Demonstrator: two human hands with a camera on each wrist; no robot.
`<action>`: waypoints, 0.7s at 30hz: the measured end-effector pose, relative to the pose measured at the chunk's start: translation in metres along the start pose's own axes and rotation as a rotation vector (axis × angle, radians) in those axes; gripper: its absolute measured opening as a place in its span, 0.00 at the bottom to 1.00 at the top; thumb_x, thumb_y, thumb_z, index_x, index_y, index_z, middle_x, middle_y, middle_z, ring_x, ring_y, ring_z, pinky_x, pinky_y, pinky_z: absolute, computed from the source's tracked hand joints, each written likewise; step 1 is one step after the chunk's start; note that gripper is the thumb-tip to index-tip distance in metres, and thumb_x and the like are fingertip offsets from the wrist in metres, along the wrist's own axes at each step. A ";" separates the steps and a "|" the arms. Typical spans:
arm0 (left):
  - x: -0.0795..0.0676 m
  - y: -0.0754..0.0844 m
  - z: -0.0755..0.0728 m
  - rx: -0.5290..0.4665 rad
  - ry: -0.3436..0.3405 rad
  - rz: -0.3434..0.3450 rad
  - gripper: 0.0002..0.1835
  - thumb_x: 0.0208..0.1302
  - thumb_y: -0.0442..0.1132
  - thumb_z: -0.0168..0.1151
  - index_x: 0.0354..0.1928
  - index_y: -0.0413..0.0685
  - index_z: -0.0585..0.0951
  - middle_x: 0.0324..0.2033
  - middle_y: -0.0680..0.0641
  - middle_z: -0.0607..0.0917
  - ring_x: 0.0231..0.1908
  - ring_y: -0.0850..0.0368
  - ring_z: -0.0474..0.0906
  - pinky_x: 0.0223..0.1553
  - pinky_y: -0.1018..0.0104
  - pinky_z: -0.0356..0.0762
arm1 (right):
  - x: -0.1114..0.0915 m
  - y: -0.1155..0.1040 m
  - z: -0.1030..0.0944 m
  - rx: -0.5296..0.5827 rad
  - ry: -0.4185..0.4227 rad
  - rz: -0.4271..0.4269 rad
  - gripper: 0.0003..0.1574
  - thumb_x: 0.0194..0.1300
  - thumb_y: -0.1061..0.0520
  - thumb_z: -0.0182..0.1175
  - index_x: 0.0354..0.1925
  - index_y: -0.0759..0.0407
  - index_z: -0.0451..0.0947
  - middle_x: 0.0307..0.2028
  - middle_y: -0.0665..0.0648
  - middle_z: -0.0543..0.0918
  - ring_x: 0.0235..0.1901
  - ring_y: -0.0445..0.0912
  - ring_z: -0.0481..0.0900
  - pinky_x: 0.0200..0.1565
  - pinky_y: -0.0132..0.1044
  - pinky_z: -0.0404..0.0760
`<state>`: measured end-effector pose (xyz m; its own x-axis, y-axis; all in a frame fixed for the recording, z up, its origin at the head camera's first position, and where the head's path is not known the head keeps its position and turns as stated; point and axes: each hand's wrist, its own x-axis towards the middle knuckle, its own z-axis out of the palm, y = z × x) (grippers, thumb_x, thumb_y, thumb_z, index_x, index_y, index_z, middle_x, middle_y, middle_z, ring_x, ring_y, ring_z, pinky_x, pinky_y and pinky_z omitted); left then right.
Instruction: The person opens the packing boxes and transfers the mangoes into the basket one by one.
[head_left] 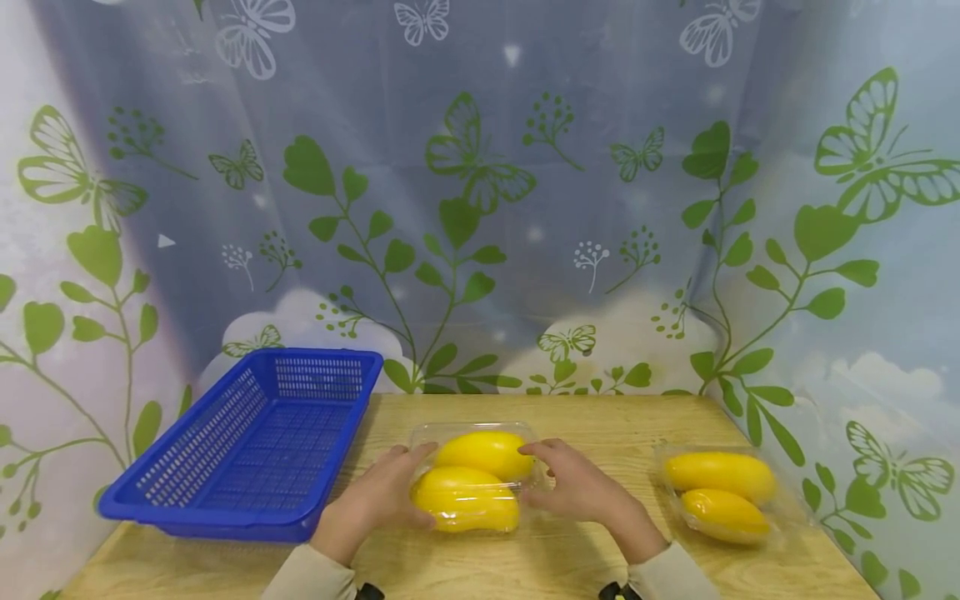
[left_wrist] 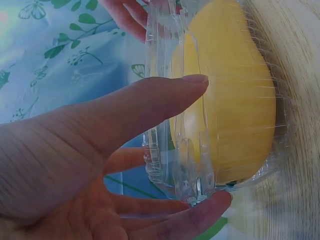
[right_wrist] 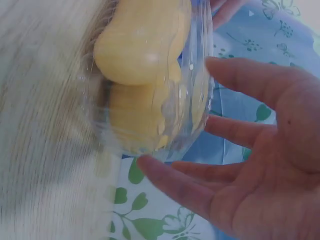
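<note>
A clear plastic box (head_left: 463, 427) stands on the table between my hands, with two plump yellow fruits (head_left: 480, 456) that look like mangoes inside. My left hand (head_left: 377, 492) is at the box's left end; in the left wrist view its thumb (left_wrist: 165, 92) reaches over the near side, with the fingers spread around the end. At the other end is my right hand (head_left: 581, 487). Its thumb tip is at the box edge in the right wrist view, and the spread fingers (right_wrist: 182, 187) lie along the end. Whether every fingertip touches the plastic I cannot tell.
To the left stands a blue perforated plastic basket (head_left: 318, 492) with nothing inside. At the right of the wooden table (head_left: 600, 417) sits a second clear box (head_left: 783, 500) with two similar yellow fruits. A patterned curtain (head_left: 480, 275) hangs behind and on both sides.
</note>
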<state>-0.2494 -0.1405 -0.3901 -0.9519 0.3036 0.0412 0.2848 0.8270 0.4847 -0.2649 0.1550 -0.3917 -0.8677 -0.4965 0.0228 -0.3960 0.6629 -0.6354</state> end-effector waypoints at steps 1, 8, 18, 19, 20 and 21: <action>0.000 0.000 0.000 0.002 -0.001 0.001 0.53 0.40 0.42 0.88 0.72 0.46 0.72 0.64 0.30 0.77 0.65 0.33 0.74 0.62 0.33 0.76 | 0.000 -0.002 0.001 -0.017 -0.009 0.002 0.40 0.68 0.53 0.69 0.72 0.64 0.68 0.69 0.73 0.70 0.61 0.67 0.77 0.58 0.65 0.79; 0.000 0.000 0.000 -0.003 -0.003 0.008 0.53 0.40 0.41 0.87 0.72 0.44 0.72 0.60 0.32 0.80 0.60 0.36 0.77 0.62 0.36 0.77 | -0.003 -0.014 0.008 -0.106 -0.010 0.019 0.40 0.64 0.60 0.70 0.71 0.64 0.69 0.71 0.78 0.66 0.69 0.73 0.68 0.62 0.70 0.74; -0.002 -0.001 0.003 -0.001 0.030 0.012 0.53 0.38 0.40 0.88 0.71 0.44 0.73 0.58 0.32 0.80 0.58 0.34 0.79 0.61 0.34 0.77 | -0.005 -0.019 0.022 -0.179 0.026 0.018 0.43 0.60 0.66 0.69 0.71 0.67 0.68 0.71 0.82 0.65 0.70 0.76 0.66 0.63 0.73 0.72; -0.002 0.000 0.003 0.000 0.031 0.014 0.53 0.38 0.40 0.87 0.71 0.44 0.73 0.58 0.31 0.80 0.58 0.34 0.79 0.61 0.34 0.77 | -0.005 -0.019 0.022 -0.186 0.023 0.010 0.43 0.60 0.66 0.69 0.71 0.67 0.68 0.70 0.82 0.65 0.70 0.77 0.66 0.62 0.73 0.73; -0.002 0.000 0.003 0.003 0.033 0.015 0.53 0.38 0.40 0.87 0.71 0.44 0.73 0.58 0.32 0.80 0.58 0.34 0.79 0.61 0.34 0.77 | -0.005 -0.019 0.022 -0.196 0.021 0.001 0.43 0.60 0.66 0.69 0.72 0.68 0.67 0.70 0.82 0.65 0.69 0.77 0.66 0.62 0.72 0.73; -0.002 0.001 0.002 0.004 0.034 0.015 0.52 0.38 0.40 0.88 0.71 0.44 0.73 0.58 0.32 0.80 0.58 0.34 0.79 0.61 0.34 0.77 | -0.004 -0.019 0.021 -0.204 0.022 -0.005 0.43 0.60 0.66 0.68 0.72 0.68 0.67 0.70 0.83 0.65 0.69 0.77 0.67 0.62 0.72 0.74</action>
<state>-0.2470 -0.1394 -0.3917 -0.9508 0.2998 0.0782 0.2995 0.8244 0.4803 -0.2471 0.1327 -0.3964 -0.8713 -0.4888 0.0438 -0.4507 0.7617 -0.4654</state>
